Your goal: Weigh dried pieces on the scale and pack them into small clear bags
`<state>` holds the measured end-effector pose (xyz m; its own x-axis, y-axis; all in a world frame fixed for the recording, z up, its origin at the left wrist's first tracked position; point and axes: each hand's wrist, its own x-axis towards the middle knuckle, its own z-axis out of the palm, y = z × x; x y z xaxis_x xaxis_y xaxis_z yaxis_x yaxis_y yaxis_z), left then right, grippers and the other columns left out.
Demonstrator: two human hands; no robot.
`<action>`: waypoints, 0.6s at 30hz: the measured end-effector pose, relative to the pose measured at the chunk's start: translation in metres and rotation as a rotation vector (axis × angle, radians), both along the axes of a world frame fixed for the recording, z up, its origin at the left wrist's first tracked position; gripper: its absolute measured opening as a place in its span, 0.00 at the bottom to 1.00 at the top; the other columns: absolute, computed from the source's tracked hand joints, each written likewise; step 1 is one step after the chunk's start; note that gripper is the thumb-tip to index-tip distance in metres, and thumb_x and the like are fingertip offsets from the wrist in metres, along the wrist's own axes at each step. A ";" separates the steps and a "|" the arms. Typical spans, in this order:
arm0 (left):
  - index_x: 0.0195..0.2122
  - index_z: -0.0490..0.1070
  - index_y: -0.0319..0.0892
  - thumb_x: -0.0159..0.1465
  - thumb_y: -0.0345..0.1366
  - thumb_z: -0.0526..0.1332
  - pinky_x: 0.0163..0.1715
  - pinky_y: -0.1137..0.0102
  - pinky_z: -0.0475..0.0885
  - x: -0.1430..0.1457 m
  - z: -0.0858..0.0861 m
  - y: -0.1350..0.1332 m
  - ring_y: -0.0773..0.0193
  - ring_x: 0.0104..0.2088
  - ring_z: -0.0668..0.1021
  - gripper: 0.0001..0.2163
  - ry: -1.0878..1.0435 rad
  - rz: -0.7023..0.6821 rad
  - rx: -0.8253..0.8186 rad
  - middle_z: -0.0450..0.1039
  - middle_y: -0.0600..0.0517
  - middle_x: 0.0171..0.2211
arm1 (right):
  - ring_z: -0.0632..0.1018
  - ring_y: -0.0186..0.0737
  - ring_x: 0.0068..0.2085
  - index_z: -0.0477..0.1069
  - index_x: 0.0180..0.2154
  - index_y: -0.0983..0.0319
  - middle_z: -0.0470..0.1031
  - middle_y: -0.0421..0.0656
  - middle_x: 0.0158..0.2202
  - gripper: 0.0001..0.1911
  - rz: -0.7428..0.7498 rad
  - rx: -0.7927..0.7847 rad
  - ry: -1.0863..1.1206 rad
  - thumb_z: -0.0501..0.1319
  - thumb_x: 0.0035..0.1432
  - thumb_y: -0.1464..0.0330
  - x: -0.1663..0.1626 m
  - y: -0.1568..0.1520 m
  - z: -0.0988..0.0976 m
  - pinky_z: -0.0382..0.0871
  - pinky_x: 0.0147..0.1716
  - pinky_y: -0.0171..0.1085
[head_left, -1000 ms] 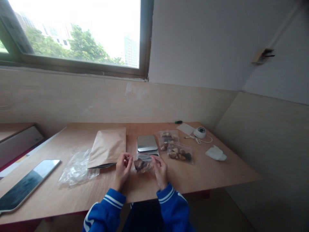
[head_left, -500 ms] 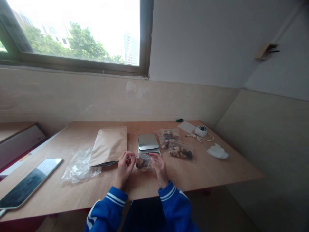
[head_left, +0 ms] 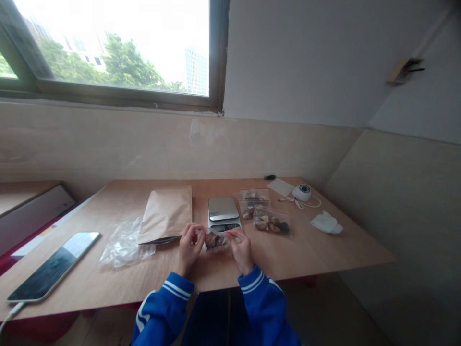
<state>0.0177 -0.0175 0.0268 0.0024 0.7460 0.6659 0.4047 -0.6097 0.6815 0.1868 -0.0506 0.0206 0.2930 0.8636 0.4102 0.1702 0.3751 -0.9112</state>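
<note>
Near the front edge of the wooden table [head_left: 306, 254], a small clear bag [head_left: 216, 240] of brown pieces hangs between both hands; the left hand [head_left: 189, 247] pinches its top edge from nine o'clock, the right hand [head_left: 242, 247] pinches it from three o'clock, fingers closed on the plastic. At twelve o'clock of the bag sits a metal scale [head_left: 222, 211]; two filled bags [head_left: 264, 216] lie at two o'clock, a brown paper envelope [head_left: 166, 214] at ten o'clock.

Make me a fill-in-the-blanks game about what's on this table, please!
1. Both hands, left hand and right hand, hold one small clear ____ of brown pieces.
2. The silver scale sits right of the brown paper ____.
3. The tablet lies at the table's ____ end.

Missing words: bag; envelope; left
</note>
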 end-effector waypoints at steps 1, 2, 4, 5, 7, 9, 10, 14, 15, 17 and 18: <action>0.33 0.68 0.41 0.61 0.35 0.58 0.20 0.77 0.65 0.000 0.000 0.000 0.72 0.23 0.68 0.04 0.006 0.000 0.003 0.67 0.53 0.31 | 0.75 0.39 0.36 0.74 0.30 0.63 0.72 0.43 0.31 0.11 0.005 -0.002 0.003 0.61 0.57 0.62 0.000 0.000 0.000 0.70 0.38 0.38; 0.33 0.68 0.41 0.61 0.35 0.58 0.20 0.77 0.66 0.000 0.000 0.000 0.72 0.23 0.69 0.04 0.011 0.006 0.009 0.67 0.53 0.31 | 0.75 0.39 0.35 0.73 0.30 0.63 0.72 0.43 0.31 0.11 0.010 -0.007 0.003 0.60 0.57 0.62 0.001 0.000 0.001 0.70 0.38 0.38; 0.33 0.68 0.41 0.61 0.35 0.58 0.21 0.77 0.66 0.001 0.000 0.000 0.73 0.22 0.68 0.04 0.021 0.028 0.033 0.67 0.53 0.31 | 0.76 0.40 0.37 0.73 0.32 0.62 0.73 0.44 0.33 0.11 0.002 -0.002 -0.049 0.59 0.58 0.62 0.004 -0.001 0.005 0.70 0.40 0.39; 0.33 0.68 0.41 0.61 0.35 0.58 0.22 0.77 0.66 0.001 0.000 -0.001 0.74 0.22 0.68 0.03 0.026 0.038 0.047 0.67 0.54 0.31 | 0.75 0.42 0.40 0.73 0.35 0.62 0.74 0.45 0.35 0.10 -0.027 0.018 -0.114 0.58 0.58 0.63 0.006 -0.002 0.010 0.69 0.42 0.41; 0.33 0.68 0.41 0.61 0.34 0.58 0.22 0.77 0.66 0.001 0.000 -0.003 0.75 0.21 0.68 0.03 0.044 0.041 0.079 0.67 0.54 0.30 | 0.73 0.44 0.45 0.72 0.42 0.61 0.73 0.47 0.41 0.11 -0.140 0.085 -0.299 0.58 0.59 0.65 0.009 -0.005 0.023 0.65 0.48 0.45; 0.34 0.69 0.42 0.61 0.34 0.58 0.21 0.78 0.65 0.001 -0.001 -0.004 0.76 0.20 0.66 0.02 0.062 0.032 0.117 0.67 0.54 0.31 | 0.70 0.45 0.50 0.69 0.48 0.60 0.72 0.48 0.47 0.15 -0.220 0.137 -0.509 0.56 0.60 0.67 0.007 -0.009 0.040 0.59 0.53 0.47; 0.34 0.69 0.42 0.61 0.33 0.58 0.21 0.78 0.65 0.001 -0.002 -0.005 0.76 0.20 0.66 0.02 0.067 0.029 0.141 0.67 0.54 0.31 | 0.69 0.45 0.51 0.69 0.49 0.59 0.72 0.47 0.48 0.15 -0.195 0.143 -0.607 0.55 0.60 0.68 0.004 -0.010 0.049 0.58 0.53 0.47; 0.37 0.69 0.42 0.61 0.32 0.59 0.19 0.79 0.65 -0.001 -0.004 -0.007 0.77 0.20 0.66 0.04 0.057 0.039 0.205 0.67 0.53 0.33 | 0.73 0.43 0.46 0.73 0.41 0.59 0.77 0.43 0.40 0.07 0.146 0.091 -0.878 0.58 0.60 0.68 -0.015 -0.007 0.076 0.58 0.50 0.44; 0.37 0.69 0.42 0.61 0.32 0.59 0.19 0.79 0.65 -0.002 -0.005 -0.008 0.77 0.20 0.66 0.04 0.051 0.042 0.207 0.67 0.53 0.33 | 0.74 0.42 0.44 0.73 0.38 0.60 0.77 0.43 0.38 0.06 0.195 0.076 -0.911 0.58 0.60 0.68 -0.019 -0.005 0.078 0.58 0.49 0.43; 0.37 0.70 0.42 0.61 0.31 0.58 0.20 0.78 0.66 -0.003 -0.005 -0.009 0.76 0.20 0.67 0.04 0.033 0.050 0.205 0.67 0.52 0.33 | 0.75 0.41 0.41 0.73 0.36 0.60 0.78 0.42 0.36 0.05 0.228 0.060 -0.969 0.58 0.61 0.69 -0.022 0.001 0.081 0.58 0.47 0.42; 0.37 0.70 0.42 0.61 0.31 0.58 0.21 0.78 0.67 -0.003 -0.006 -0.009 0.75 0.21 0.68 0.04 0.027 0.048 0.203 0.67 0.52 0.33 | 0.75 0.40 0.41 0.73 0.35 0.61 0.78 0.42 0.35 0.05 0.231 0.058 -0.998 0.58 0.61 0.69 -0.022 0.004 0.081 0.58 0.46 0.41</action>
<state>0.0143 -0.0264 0.0213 -0.0099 0.5961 0.8028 0.4536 -0.7128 0.5349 0.1644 -0.0466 0.1020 -0.3753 0.8269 0.4188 0.7591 0.5335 -0.3730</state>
